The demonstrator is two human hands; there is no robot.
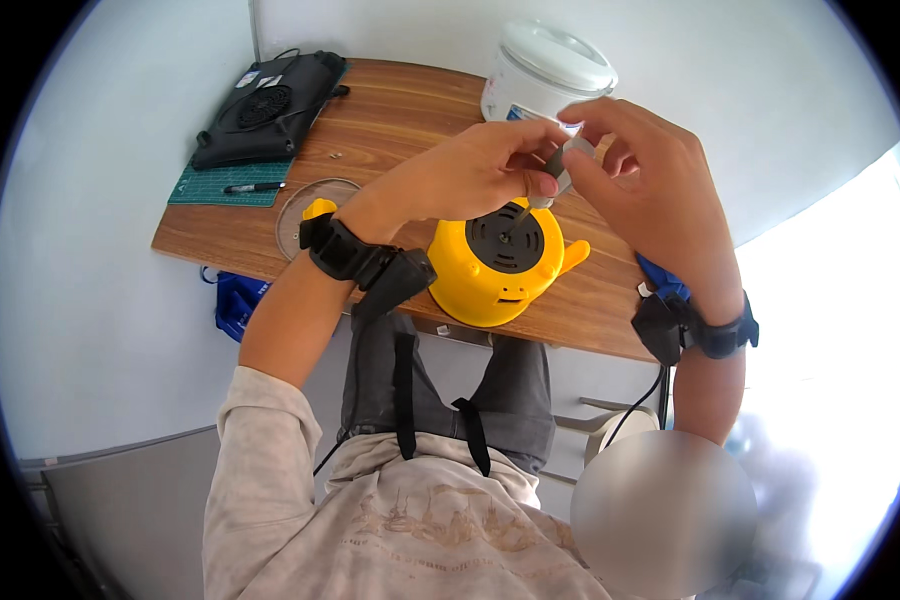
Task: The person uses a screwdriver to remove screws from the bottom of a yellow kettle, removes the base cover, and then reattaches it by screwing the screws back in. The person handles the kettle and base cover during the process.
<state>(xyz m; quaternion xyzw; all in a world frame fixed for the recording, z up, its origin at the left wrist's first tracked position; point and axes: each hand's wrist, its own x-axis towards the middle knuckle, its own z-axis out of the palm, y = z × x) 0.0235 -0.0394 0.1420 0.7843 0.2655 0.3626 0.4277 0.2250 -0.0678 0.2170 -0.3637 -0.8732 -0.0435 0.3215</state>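
A yellow electric pot [475,290] stands upside down near the table's front edge, its round black vented base [510,255] facing up. A screwdriver [555,178] with a greyish handle slants over it, and its shaft reaches down to the middle of that base. My left hand [475,170] is closed, pinching the lower part of the handle between thumb and fingers. From the right, my right hand [650,165] has its thumb and fingers curled round the handle's upper end. Whether the tip sits in a screw is too small to tell.
Behind my hands stands a white rice cooker [550,75]. A clear lid [292,215] with a yellow knob lies partly under my left forearm. Far left are a black fan device [270,105], a green cutting mat [205,188] and a black pen [255,187]. A blue bag [235,305] hangs below.
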